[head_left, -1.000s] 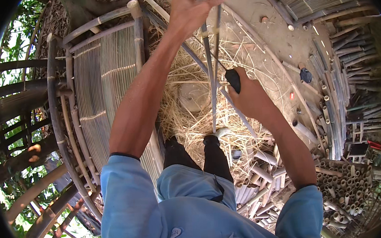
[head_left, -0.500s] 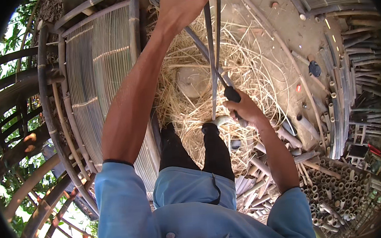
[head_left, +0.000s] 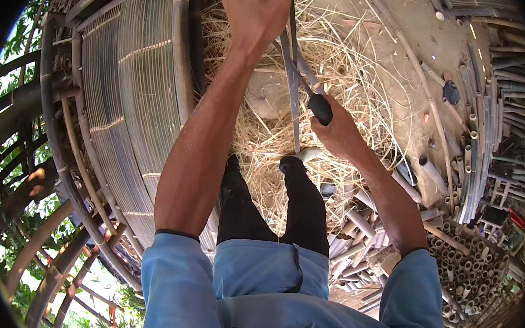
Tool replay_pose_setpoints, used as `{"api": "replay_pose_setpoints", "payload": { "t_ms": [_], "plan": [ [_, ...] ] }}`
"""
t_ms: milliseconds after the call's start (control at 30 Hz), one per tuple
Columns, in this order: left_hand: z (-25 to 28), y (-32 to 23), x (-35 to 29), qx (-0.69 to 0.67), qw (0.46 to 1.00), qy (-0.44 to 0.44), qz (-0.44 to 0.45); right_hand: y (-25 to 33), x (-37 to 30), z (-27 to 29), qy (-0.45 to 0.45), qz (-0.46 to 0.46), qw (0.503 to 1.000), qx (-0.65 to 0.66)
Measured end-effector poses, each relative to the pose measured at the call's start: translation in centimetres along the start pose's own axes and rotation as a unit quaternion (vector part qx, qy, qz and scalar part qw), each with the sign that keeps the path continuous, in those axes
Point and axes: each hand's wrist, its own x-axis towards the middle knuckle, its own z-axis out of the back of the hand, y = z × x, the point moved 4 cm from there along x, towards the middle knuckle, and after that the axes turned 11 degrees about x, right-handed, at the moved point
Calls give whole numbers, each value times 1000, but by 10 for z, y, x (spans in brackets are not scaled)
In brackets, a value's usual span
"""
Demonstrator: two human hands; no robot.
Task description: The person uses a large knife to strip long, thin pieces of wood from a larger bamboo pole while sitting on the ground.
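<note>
At the top of the view my left hand [head_left: 259, 14] is closed round the upper part of a split bamboo strip [head_left: 295, 108]. The strip is long and narrow, and it runs down to beside my right leg [head_left: 299, 192]. My right hand [head_left: 339, 131] grips the black handle of a knife [head_left: 320, 110], to the right of the strip. Its thin dark blade slants up and left and crosses the strip. The crossing is crowded, so whether the blade cuts in or only touches cannot be made out.
Pale shavings [head_left: 347, 63] cover the ground round my legs. A slatted bamboo panel [head_left: 149, 80] stands along the left. Cut bamboo tubes [head_left: 472, 277] are piled at lower right, with long poles [head_left: 481, 126] above them. A bamboo pole [head_left: 412, 57] lies across the bare soil.
The view has shifted slightly. My left thumb, stretched out before, is now bent nearer the strip. My right hand has risen a little with the knife, bringing it closer to my left hand.
</note>
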Motion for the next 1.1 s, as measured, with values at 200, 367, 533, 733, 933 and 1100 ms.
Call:
{"api": "replay_pose_setpoints", "payload": {
  "t_ms": [200,367,533,733,933,1100],
  "plan": [
    [-10,-4,2,-51,998,40,-18,-14,8,7,-3,75,979,-190],
    [-9,2,2,-109,993,33,8,-30,12,5,29,29,998,42],
    [-16,3,4,-102,994,37,-8,-98,1,-12,61,-91,994,12],
    [-15,-2,-4,-122,989,-3,-79,-28,11,-10,-4,46,992,115],
    [-5,-28,-16,-68,996,41,-32,-232,32,-55,139,-209,949,-193],
    [-4,-12,-21,-9,992,118,35,-288,11,-74,158,-383,897,156]
  ]
}}
